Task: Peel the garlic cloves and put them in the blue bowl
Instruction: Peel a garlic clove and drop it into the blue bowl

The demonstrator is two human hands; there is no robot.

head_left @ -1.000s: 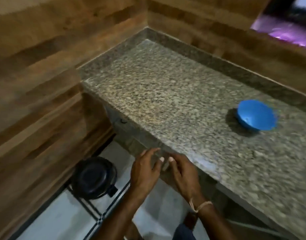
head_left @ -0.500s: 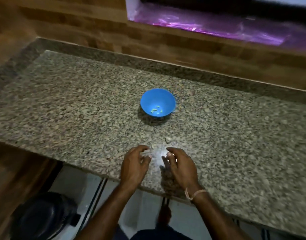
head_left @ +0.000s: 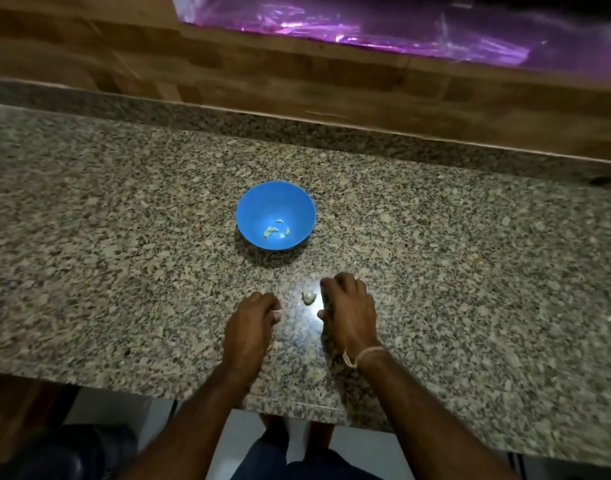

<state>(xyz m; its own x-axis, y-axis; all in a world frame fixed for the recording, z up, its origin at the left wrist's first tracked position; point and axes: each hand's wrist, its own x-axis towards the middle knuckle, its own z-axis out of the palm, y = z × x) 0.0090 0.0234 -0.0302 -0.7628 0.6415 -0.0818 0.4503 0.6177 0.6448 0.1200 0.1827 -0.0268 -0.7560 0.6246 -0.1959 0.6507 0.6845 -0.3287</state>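
Observation:
The blue bowl [head_left: 275,202] stands on the granite counter [head_left: 124,254] straight ahead, with a few peeled garlic cloves [head_left: 274,231] at its bottom. One unpeeled garlic clove [head_left: 308,297] lies on the counter just in front of the bowl. My right hand [head_left: 349,306] sits immediately right of that clove, fingers curled downward and thumb out; it holds nothing I can see. My left hand [head_left: 250,323] is a little to the left, fingers curled, pinching a small pale garlic clove [head_left: 278,313] at its fingertips.
A wood-pattern wall [head_left: 297,74] runs behind the counter, with purple-lit plastic sheeting [head_left: 401,26] above it. The counter's front edge [head_left: 297,408] is close to my body. A dark round object [head_left: 65,455] sits on the floor at lower left.
My view swung from the counter's left corner to face the bowl. Both hands moved from the edge onto the counter by the cloves, and the left closed over one.

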